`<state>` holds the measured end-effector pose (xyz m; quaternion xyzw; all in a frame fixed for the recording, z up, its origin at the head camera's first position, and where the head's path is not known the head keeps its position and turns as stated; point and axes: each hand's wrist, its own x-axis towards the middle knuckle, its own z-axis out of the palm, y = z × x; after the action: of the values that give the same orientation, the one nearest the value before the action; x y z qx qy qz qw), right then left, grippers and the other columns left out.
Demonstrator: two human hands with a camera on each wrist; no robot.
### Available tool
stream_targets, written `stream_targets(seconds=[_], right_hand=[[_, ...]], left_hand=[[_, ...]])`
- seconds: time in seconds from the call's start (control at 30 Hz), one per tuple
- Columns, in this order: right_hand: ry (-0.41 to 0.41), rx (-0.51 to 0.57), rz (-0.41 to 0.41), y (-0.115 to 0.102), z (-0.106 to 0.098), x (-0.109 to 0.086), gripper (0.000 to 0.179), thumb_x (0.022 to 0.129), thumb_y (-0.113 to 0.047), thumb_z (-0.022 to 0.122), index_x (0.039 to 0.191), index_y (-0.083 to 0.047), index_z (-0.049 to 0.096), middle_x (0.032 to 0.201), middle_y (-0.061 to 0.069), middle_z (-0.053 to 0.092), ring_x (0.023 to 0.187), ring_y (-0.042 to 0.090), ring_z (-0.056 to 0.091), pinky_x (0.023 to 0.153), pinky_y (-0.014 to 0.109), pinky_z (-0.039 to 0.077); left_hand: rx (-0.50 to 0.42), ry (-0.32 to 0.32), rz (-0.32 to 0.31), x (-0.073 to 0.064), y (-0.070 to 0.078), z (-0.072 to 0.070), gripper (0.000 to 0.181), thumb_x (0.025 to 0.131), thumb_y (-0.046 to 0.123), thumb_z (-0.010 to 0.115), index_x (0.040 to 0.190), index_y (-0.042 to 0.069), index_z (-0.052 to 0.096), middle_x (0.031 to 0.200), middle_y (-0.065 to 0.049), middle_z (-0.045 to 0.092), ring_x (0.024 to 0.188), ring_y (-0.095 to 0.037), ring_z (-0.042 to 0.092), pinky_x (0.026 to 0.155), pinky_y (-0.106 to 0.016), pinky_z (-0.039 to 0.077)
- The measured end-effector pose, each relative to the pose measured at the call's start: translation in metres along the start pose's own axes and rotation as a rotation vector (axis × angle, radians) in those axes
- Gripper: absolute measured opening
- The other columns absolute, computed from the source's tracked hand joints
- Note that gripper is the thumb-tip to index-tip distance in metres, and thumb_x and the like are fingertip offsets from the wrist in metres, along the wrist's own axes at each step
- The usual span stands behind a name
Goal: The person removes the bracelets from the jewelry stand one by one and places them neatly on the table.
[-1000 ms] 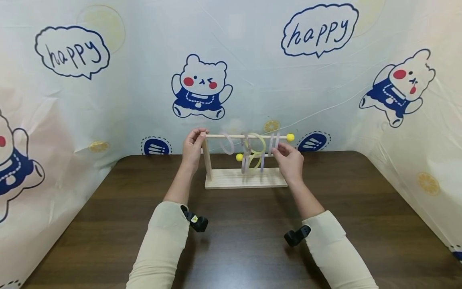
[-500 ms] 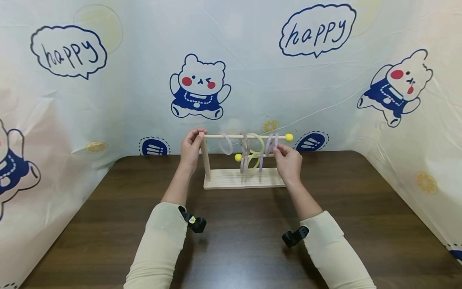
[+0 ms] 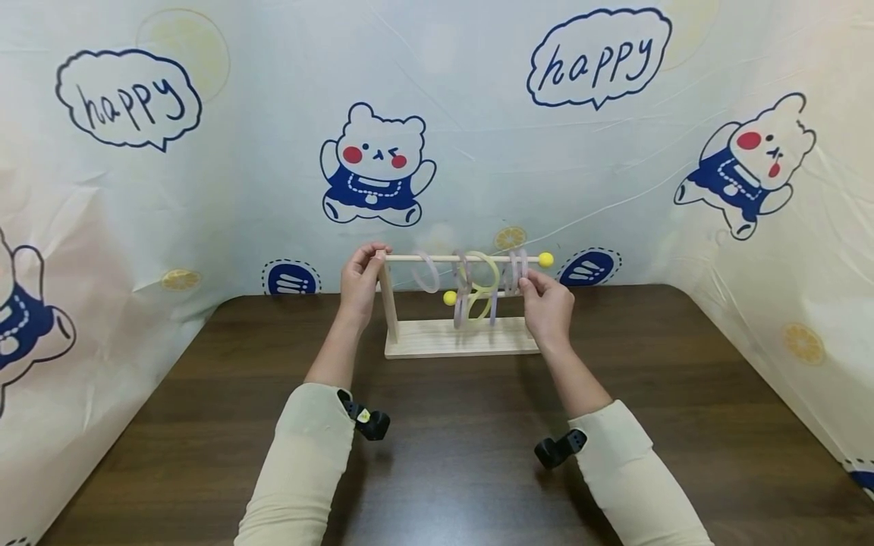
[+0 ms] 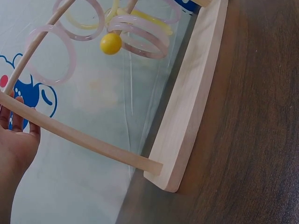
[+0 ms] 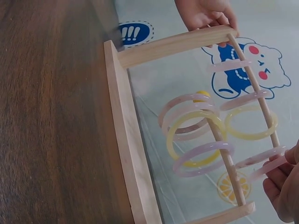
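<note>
A pale wooden rack (image 3: 464,338) with a flat base, posts and two rods stands on the table. Its upper rod (image 3: 444,258) ends in a yellow ball (image 3: 545,259) at the right; the lower one ends in a yellow ball (image 3: 450,298) at the left. Several translucent bangles hang on both rods, among them a pink one (image 4: 71,56), a yellow one (image 5: 252,123) and a lilac one (image 5: 203,159). My left hand (image 3: 359,280) grips the top of the left post (image 4: 79,137). With thumb and fingers, my right hand (image 3: 549,311) pinches a pale pink bangle (image 5: 268,169) near the upper rod's ball end.
The rack is near the far edge of a dark brown wooden table (image 3: 437,455). Right behind it hangs a pale printed cloth (image 3: 492,167) with cartoon bears. Cloth also encloses the left and right sides.
My right hand has shifted slightly right along the upper rod with the bangle. My left hand stays on the post. The head view has turned a little.
</note>
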<state>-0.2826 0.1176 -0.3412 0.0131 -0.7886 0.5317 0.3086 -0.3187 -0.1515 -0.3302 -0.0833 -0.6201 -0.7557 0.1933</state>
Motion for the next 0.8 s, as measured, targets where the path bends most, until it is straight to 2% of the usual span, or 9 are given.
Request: stream_targets(seconds=[0.13, 0.23, 0.33, 0.37, 0.47, 0.8], right_hand=[[0.022, 0.004, -0.027, -0.0009, -0.0011, -0.0005, 0.017, 0.087, -0.005, 0.063, 0.1, 0.005, 0.068, 0.091, 0.017, 0.068, 0.08, 0.021, 0.064, 0.066, 0.026, 0.049], [0.042, 0.004, -0.053, -0.0017, -0.0009, -0.0008, 0.015, 0.087, -0.004, 0.063, 0.098, 0.003, 0.069, 0.09, 0.015, 0.069, 0.079, 0.019, 0.064, 0.064, 0.026, 0.049], [0.055, 0.008, -0.068, -0.0029, -0.0008, -0.0013, 0.014, 0.087, -0.004, 0.063, 0.098, 0.002, 0.07, 0.09, 0.015, 0.069, 0.08, 0.019, 0.064, 0.066, 0.029, 0.05], [0.057, 0.011, -0.068, -0.0032, -0.0007, -0.0014, 0.014, 0.087, -0.004, 0.063, 0.098, 0.002, 0.07, 0.09, 0.015, 0.069, 0.081, 0.019, 0.064, 0.067, 0.033, 0.05], [0.06, 0.02, -0.063, -0.0045, -0.0011, -0.0024, 0.015, 0.087, -0.003, 0.062, 0.1, 0.003, 0.069, 0.091, 0.014, 0.069, 0.084, 0.02, 0.065, 0.068, 0.032, 0.05], [0.091, 0.104, -0.052, -0.0047, -0.004, -0.0056, 0.018, 0.088, 0.0, 0.06, 0.103, 0.007, 0.066, 0.094, 0.016, 0.068, 0.09, 0.023, 0.065, 0.074, 0.026, 0.05]], left_hand=[[-0.002, -0.007, 0.006, -0.0004, 0.0001, 0.0003, 0.015, 0.095, 0.01, 0.052, 0.105, 0.0, 0.056, 0.094, 0.005, 0.061, 0.091, -0.013, 0.051, 0.083, -0.026, 0.04], [-0.003, -0.01, 0.011, -0.0001, 0.0, -0.0001, 0.014, 0.095, 0.01, 0.052, 0.105, 0.001, 0.057, 0.095, 0.004, 0.061, 0.09, -0.013, 0.051, 0.083, -0.026, 0.04], [-0.003, -0.008, 0.014, 0.0004, -0.0001, -0.0005, 0.008, 0.094, 0.011, 0.052, 0.099, 0.009, 0.059, 0.095, 0.004, 0.061, 0.09, -0.013, 0.051, 0.083, -0.026, 0.041], [-0.005, -0.007, 0.016, 0.0005, -0.0002, -0.0005, 0.007, 0.094, 0.01, 0.053, 0.097, 0.011, 0.059, 0.094, 0.004, 0.061, 0.09, -0.013, 0.051, 0.082, -0.026, 0.04], [-0.001, -0.007, 0.019, 0.0005, -0.0006, -0.0005, 0.008, 0.094, 0.01, 0.053, 0.095, 0.014, 0.06, 0.094, 0.004, 0.062, 0.089, -0.013, 0.051, 0.081, -0.026, 0.041], [-0.001, -0.001, 0.013, 0.0005, -0.0018, -0.0007, 0.007, 0.094, 0.01, 0.053, 0.095, 0.013, 0.06, 0.095, 0.003, 0.061, 0.089, -0.014, 0.051, 0.081, -0.026, 0.041]])
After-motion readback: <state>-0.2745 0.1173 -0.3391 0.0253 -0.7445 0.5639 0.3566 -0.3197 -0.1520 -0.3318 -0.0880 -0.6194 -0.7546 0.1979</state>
